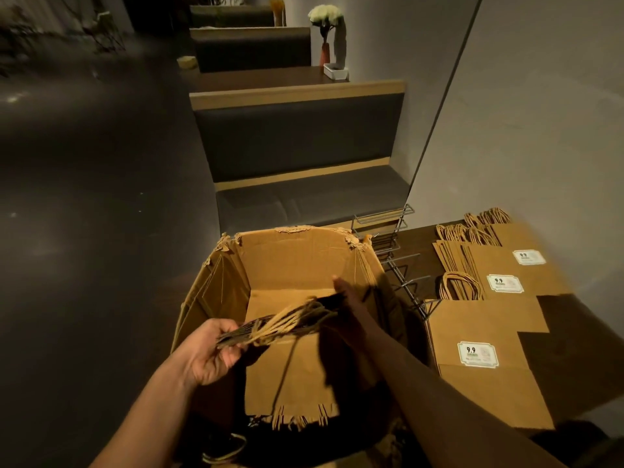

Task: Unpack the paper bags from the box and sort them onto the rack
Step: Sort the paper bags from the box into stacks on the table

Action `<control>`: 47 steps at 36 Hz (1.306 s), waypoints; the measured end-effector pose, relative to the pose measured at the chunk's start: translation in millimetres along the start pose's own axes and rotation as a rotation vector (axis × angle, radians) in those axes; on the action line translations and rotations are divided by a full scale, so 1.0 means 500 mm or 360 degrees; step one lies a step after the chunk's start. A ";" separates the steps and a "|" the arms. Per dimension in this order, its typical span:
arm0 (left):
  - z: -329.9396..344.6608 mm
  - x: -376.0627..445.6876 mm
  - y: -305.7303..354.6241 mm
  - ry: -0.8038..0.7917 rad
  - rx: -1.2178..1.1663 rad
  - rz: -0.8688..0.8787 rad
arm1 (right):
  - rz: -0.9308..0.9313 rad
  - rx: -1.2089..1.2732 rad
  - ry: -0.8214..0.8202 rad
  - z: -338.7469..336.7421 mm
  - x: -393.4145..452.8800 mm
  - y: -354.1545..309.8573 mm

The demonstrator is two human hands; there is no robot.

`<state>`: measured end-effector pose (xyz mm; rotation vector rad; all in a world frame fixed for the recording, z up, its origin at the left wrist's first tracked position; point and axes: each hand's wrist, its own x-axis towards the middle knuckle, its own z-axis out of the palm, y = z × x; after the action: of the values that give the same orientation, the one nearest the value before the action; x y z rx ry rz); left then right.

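Two hands work over an open cardboard box (297, 261) with torn flaps, standing on a dark floor (84, 204) just left of a dark wooden table (580, 319). The left hand (211, 354) curls its fingers round one end of a bundle of paper bags (287, 324), gripping the edges and twine handles at the box's near-left side. The bundle lies roughly level, its long axis running from the left hand up and to the right toward the box's right wall, with the looped handles bunched along its top. The right hand (351, 309) lies against the bundle's far right end, fingers extended and pointing away toward the box's far wall; how far it wraps round the bags is lost in shadow, so I cannot tell whether it grips or only steadies them. A flat brown sheet with a frayed lower edge hangs below the bundle inside the box.

On the table, a wire rack (398, 255) stands along the left edge, just beside the box. Right of it lie three overlapping stacks of flat bags (489, 336), each with a white label reading 9.9, handles pointing toward the rack and the table's far-left corner. Behind the box sits a padded booth bench (304, 136), and beyond it a vase of pale flowers (326, 25).
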<state>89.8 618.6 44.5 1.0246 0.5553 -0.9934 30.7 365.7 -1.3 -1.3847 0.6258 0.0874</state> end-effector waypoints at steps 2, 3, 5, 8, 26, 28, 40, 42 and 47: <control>-0.006 0.000 -0.002 -0.0042 -0.0043 0.0031 | -0.0146 -0.0311 0.0007 -0.004 0.006 0.016; -0.010 0.002 -0.002 -0.0066 -0.0068 0.0083 | -0.0214 -0.0424 -0.0018 -0.006 0.007 0.025; -0.010 0.006 -0.004 -0.0121 -0.0092 0.0243 | -0.0351 -0.0345 -0.0064 0.000 -0.011 0.013; -0.003 0.012 -0.008 -0.0106 -0.0014 0.0509 | -0.0425 -0.0265 -0.0060 0.008 -0.015 -0.007; 0.000 0.081 -0.075 0.0471 0.1138 0.0762 | -0.0056 -0.0301 0.0132 0.020 -0.019 0.014; -0.001 0.090 -0.075 0.0523 0.1147 0.0833 | -0.0085 -0.0263 0.0175 0.019 -0.018 0.011; -0.014 0.086 -0.076 0.0657 0.1032 0.0832 | -0.0202 -0.0318 0.0170 0.042 -0.035 0.012; -0.021 0.084 -0.077 0.0618 0.1009 0.0816 | -0.0194 -0.0352 0.0153 0.043 -0.032 0.010; -0.032 0.096 -0.092 0.0594 0.1076 0.0764 | 0.0015 -0.0508 0.0085 0.045 -0.030 0.032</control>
<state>72.7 605.3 -20.5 1.8689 0.2396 -0.5553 19.8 394.3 -7.5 -1.6963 0.6834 0.1639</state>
